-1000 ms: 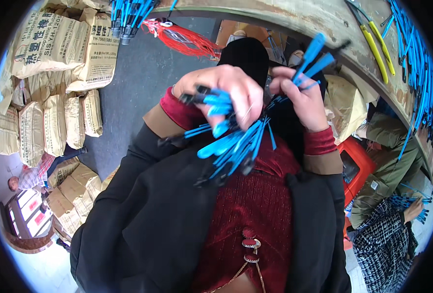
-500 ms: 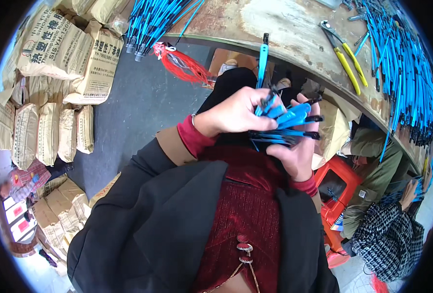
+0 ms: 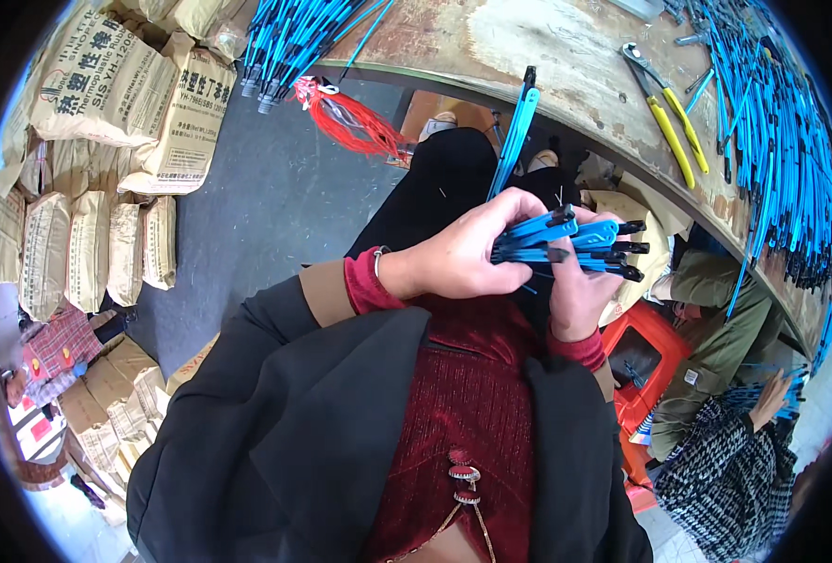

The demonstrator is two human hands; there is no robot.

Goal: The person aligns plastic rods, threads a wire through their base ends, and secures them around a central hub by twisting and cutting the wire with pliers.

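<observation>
In front of my lap, both hands are closed around one bundle of thin blue strips [image 3: 596,235] with black end pieces. My left hand [image 3: 458,253] wraps the bundle from the left, with its thumb underneath. On the other side, my right hand [image 3: 577,298] grips it with the thumb lying across the strips. Several black ends fan out past my right fingers. A couple of longer blue strips [image 3: 519,131] rise above my left hand toward the table edge. The lower part of the bundle is hidden by my fingers.
Along the far side runs a worn wooden table [image 3: 529,47]. Yellow-handled pliers [image 3: 674,131] and a large pile of blue strips [image 3: 786,159] lie on it. Red strings [image 3: 350,122] hang from its edge. Paper sacks [image 3: 102,80] stack at left; a red stool [image 3: 660,352] and a co-worker's hand [image 3: 771,399] are at right.
My hands have drawn closer together around the bundle and turned it, and its black ends now lie more evenly. My right thumb has moved up over the strips. The co-worker's hand shifted slightly.
</observation>
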